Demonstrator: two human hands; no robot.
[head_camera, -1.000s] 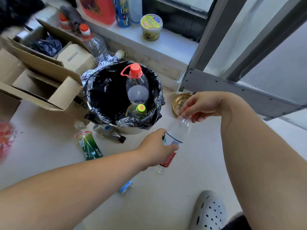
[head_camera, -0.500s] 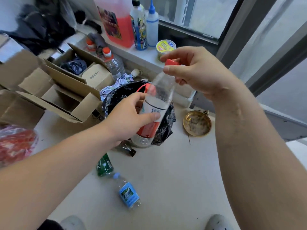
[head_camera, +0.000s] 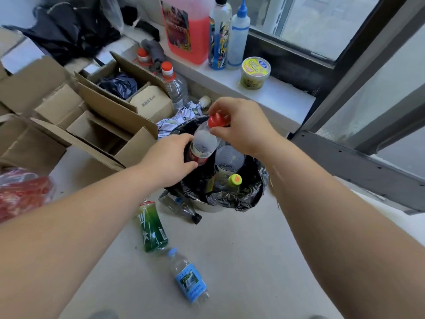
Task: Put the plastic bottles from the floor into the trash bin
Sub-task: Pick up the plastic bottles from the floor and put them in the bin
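Both hands hold a clear red-capped bottle [head_camera: 203,141] with a red label over the black-lined trash bin [head_camera: 257,180]. My left hand [head_camera: 170,157] grips its lower body; my right hand [head_camera: 239,125] pinches the red cap. Inside the bin stand a large clear bottle [head_camera: 228,158] and a yellow-capped bottle [head_camera: 230,183]. On the floor lie a green bottle [head_camera: 151,229], a blue-labelled bottle [head_camera: 189,279] and a crushed black-capped bottle [head_camera: 181,207] against the bin's base.
Open cardboard boxes [head_camera: 96,125] stand left of the bin, with a red-capped jug [head_camera: 176,88] behind. A red bag [head_camera: 20,192] lies at far left. The window sill [head_camera: 276,93] holds bottles and a yellow tub [head_camera: 255,72]. A dark window frame [head_camera: 358,153] runs along the right.
The held bottle has moved down and away from me, from in front of my face to just above the bin's opening. Both hands kept their grip.
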